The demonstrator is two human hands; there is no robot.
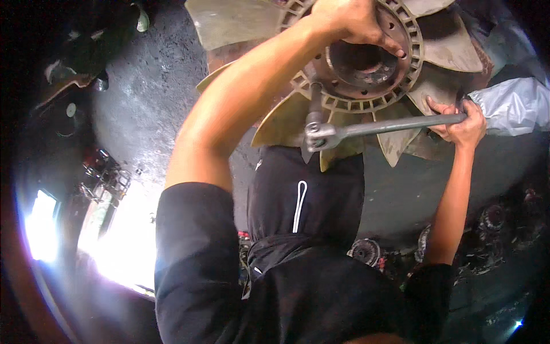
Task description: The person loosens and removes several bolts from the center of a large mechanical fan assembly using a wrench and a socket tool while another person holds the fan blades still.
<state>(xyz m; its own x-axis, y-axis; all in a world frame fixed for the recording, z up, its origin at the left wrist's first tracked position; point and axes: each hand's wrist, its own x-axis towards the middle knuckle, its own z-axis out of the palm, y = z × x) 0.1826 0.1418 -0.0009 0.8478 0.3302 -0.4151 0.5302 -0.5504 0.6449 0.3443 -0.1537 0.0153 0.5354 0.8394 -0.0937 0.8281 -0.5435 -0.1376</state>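
A large fan (286, 121) with pale, dirty blades lies at the top of the head view, around a rusty round hub with bolt holes. My left hand (355, 23) rests on the hub, one finger stretched to a hole; its other fingers are partly hidden. My right hand (468, 125) is closed on the far end of a long-handled socket wrench (395, 125). The wrench's extension (315, 106) reaches up to the hub's lower left edge, where the contact is unclear. More fingers show beside my right hand, and I cannot tell whose they are.
A shiny grey sleeve (513, 106) comes in from the right beside the wrench handle. Round, disc-like machine parts (365, 252) lie along the floor at lower right. Dark metal items (103, 172) stand at left near a bright opening (129, 241). The floor (149, 97) is dark and stained.
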